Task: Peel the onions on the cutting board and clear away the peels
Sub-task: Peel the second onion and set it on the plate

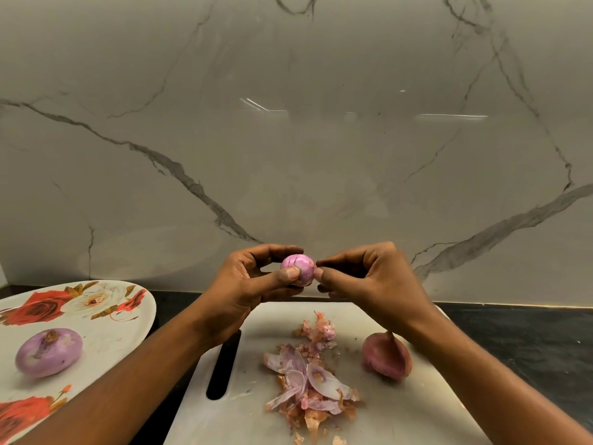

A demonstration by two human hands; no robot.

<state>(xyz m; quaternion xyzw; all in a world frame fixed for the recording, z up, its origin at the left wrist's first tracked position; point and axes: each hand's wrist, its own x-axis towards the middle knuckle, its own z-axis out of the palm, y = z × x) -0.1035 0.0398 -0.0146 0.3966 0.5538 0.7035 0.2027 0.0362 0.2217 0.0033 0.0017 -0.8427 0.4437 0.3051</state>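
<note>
My left hand (253,281) holds a small pink onion (301,268) above the far edge of the white cutting board (401,412), thumb across its front. My right hand (362,277) pinches at the onion's right side with fingertips. An unpeeled reddish onion (386,356) lies on the board's right part. A heap of purple and brown peels (311,377) covers the board's middle. A peeled purple onion (48,351) sits on the flowered plate (106,322) at the left.
The board has a dark handle slot (224,364) on its left side. A dark countertop (529,335) runs under the board and plate. A marble wall (288,139) rises directly behind.
</note>
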